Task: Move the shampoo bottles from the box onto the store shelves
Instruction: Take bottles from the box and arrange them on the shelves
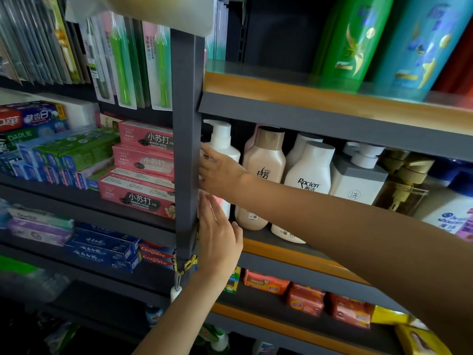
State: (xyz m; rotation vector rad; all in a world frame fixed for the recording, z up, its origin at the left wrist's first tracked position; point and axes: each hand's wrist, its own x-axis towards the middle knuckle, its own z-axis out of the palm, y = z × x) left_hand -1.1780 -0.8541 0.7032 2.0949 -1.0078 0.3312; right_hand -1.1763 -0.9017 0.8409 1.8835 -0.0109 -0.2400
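A white pump shampoo bottle (223, 142) stands at the left end of the middle shelf (289, 253), right beside the grey upright post (186, 139). My right hand (218, 171) reaches in from the right and wraps around the bottle's body, its fingertips hidden behind the post. From below, my left hand (220, 238) lays straight fingers against the bottle's lower part. To the right stand a beige bottle (264, 160) and a white Raclen bottle (310, 172). The box is out of view.
More bottles fill the middle shelf to the right, including a grey-topped pump bottle (358, 180). Green and blue bottles (358, 39) stand on the shelf above. Toothpaste boxes (143, 170) fill the left bay. Orange packets (307, 298) lie on the shelf below.
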